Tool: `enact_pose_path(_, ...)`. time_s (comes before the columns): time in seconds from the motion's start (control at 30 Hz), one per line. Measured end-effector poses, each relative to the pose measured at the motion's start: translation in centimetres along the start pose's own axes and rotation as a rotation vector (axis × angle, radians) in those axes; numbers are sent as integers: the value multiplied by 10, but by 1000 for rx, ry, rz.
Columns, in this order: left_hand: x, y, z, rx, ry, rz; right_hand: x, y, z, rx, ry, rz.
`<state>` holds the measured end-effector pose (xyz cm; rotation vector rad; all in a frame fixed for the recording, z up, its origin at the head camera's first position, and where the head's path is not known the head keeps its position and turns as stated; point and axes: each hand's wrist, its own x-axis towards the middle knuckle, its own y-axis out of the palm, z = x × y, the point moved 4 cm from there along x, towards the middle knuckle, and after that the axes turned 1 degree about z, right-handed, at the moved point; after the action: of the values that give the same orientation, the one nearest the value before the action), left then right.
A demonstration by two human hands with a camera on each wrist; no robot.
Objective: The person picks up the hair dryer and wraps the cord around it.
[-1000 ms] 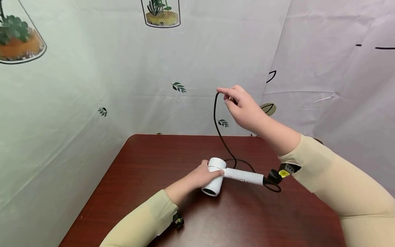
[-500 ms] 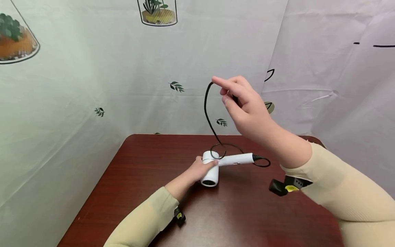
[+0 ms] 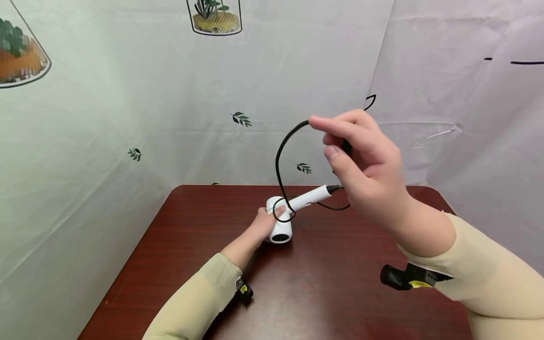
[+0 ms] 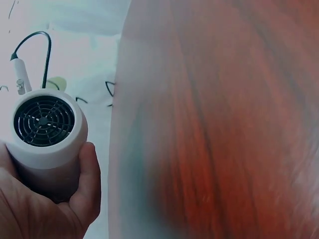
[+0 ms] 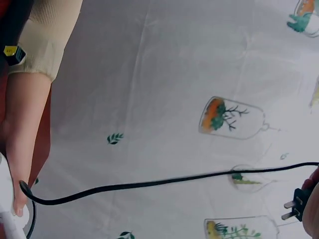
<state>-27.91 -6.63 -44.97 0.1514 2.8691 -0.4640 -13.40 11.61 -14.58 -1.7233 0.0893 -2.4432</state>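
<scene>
My left hand [image 3: 261,225] grips the barrel of a white hair dryer [image 3: 281,233], its fingers curled round the body. The round black grille [image 4: 44,121] of the dryer shows in the left wrist view. Its handle [image 3: 309,197] slants up to the right. My right hand [image 3: 376,177] is raised to the right of the dryer and holds the black power cord [image 3: 277,163] near its plug end. The two-pin plug [image 5: 300,203] pokes out by the right hand's fingers in the right wrist view. Between the hands the cord arches up, with a small loop crossing the dryer.
A dark red-brown wooden table [image 3: 340,283] lies beneath the hands. Behind it hangs a white cloth backdrop [image 3: 170,94] printed with leaves and potted plants in glass. Each wrist carries a small black camera [image 3: 244,289].
My left hand has moved the dryer back and slightly left, and its handle now tilts up. My right hand has come nearer and to the right, drawing the cord into a wider arc.
</scene>
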Motion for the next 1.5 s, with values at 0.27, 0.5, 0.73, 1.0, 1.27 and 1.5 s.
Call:
enact_pose_path(0.27, 8, -22, 2, -38, -34, -65, -12, -17, 2, 141, -37, -159)
enact_pose_path(0.5, 14, -39, 7, 7, 12, -144, -29, -37, -10, 300, 35, -215)
enact_pose_path(0.73, 20, -59, 10, -129, 46, -205, -47, -52, -19, 388, 80, -227)
enact_pose_path(1.0, 21, -84, 4, -218, 97, -269, -70, -70, -29, 389, 156, -238)
enact_pose_path(1.27, 17, -105, -8, -233, 144, -326, -93, -86, -40, 377, 221, -242)
enact_pose_path(1.5, 9, -117, -13, -180, 219, -398, -110, -96, -47, 391, 295, -268)
